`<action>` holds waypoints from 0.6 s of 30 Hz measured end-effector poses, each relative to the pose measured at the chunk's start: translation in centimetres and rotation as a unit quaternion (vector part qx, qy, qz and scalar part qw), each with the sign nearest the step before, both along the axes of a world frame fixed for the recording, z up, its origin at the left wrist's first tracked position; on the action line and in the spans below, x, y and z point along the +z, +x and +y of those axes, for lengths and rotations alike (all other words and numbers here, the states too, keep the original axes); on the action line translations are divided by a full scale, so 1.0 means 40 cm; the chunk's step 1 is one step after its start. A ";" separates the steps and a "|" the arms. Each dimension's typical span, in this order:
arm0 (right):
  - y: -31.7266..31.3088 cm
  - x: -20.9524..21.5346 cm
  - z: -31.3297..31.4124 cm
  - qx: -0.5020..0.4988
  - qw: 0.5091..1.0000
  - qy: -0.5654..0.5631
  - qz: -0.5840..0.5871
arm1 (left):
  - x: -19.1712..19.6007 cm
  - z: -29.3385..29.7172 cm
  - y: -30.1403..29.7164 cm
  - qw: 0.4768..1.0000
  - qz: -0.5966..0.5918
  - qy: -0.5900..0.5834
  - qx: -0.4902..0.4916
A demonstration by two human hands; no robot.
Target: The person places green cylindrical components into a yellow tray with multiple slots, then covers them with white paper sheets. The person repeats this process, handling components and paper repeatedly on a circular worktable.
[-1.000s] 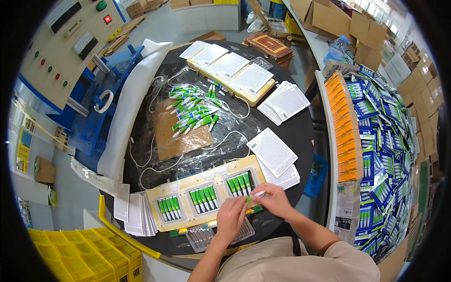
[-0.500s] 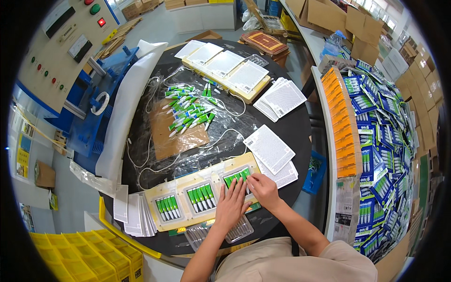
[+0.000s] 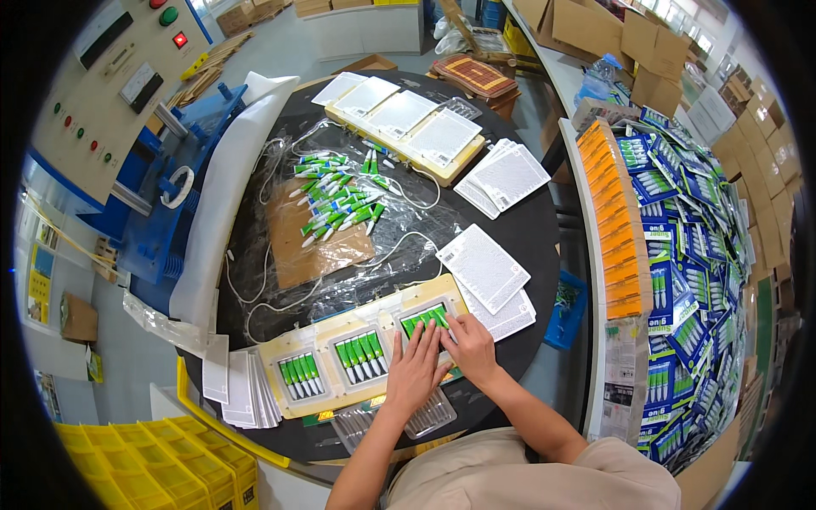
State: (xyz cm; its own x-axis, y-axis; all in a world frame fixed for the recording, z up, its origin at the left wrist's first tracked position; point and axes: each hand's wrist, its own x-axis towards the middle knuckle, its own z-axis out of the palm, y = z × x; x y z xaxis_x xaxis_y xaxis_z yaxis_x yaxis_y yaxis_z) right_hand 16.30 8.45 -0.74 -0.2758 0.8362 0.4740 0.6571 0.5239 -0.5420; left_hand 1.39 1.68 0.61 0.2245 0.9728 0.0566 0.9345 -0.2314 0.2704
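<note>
Both my hands are over the right-hand recess of a long cream-coloured mould (image 3: 322,360). Its clear blister holds a row of green-and-white glue tubes (image 3: 423,320). My left hand (image 3: 414,367) lies with its fingers stretched over the lower ends of those tubes. Beside it, my right hand (image 3: 471,347) rests with fingers extended at the right end of the row, touching the tubes or the blister edge. Neither hand grips anything that I can see; the fingers partly cover the tubes. In the middle and left recesses, more tubes (image 3: 360,355) lie in neat rows.
A heap of loose tubes (image 3: 340,197) lies on cardboard and plastic film. White printed cards (image 3: 486,268) are stacked right of the mould. A second mould (image 3: 442,170) bears cards at the back. Clear blisters (image 3: 431,415) lie near my body. A bin of packed tubes (image 3: 625,229) stands at right.
My right hand's fingers have gone from bent at the row's right edge to stretched flatter over it. My left hand stays almost in place on the tubes.
</note>
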 end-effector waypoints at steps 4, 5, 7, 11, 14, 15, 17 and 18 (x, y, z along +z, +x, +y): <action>0.011 0.025 -0.003 0.006 1.000 -0.008 0.023 | 0.006 0.000 -0.002 1.000 -0.027 -0.002 0.003; 0.016 0.029 -0.004 0.014 1.000 -0.005 0.012 | 0.009 0.000 -0.001 1.000 -0.026 0.006 0.002; 0.025 0.036 -0.004 0.027 1.000 -0.009 -0.003 | 0.016 0.003 0.002 1.000 -0.011 0.006 -0.014; 0.060 0.058 0.037 0.015 1.000 -0.005 -0.019 | 0.028 0.016 0.006 0.999 0.006 -0.007 -0.031; 0.126 0.088 0.128 -0.022 1.000 0.003 -0.012 | 0.033 0.024 0.000 0.999 0.017 -0.018 -0.035; 0.161 0.101 0.169 0.000 0.995 -0.024 -0.099 | 0.034 0.026 -0.002 0.999 0.021 -0.030 -0.036; 0.221 0.118 0.229 0.055 0.962 -0.050 -0.263 | 0.037 0.030 -0.005 0.998 0.025 -0.032 -0.040; 0.241 0.119 0.249 0.084 0.935 -0.051 -0.340 | 0.039 0.031 -0.007 0.999 0.019 -0.029 -0.040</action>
State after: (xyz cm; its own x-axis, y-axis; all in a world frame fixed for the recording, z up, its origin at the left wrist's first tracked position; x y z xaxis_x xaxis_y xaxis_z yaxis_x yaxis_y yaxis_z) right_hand 25.92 18.39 4.00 -0.6165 0.7850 0.0609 0.7808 0.6195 -0.0814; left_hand 1.13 2.91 2.16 0.3028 0.9530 -0.0097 0.9233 -0.2908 0.2507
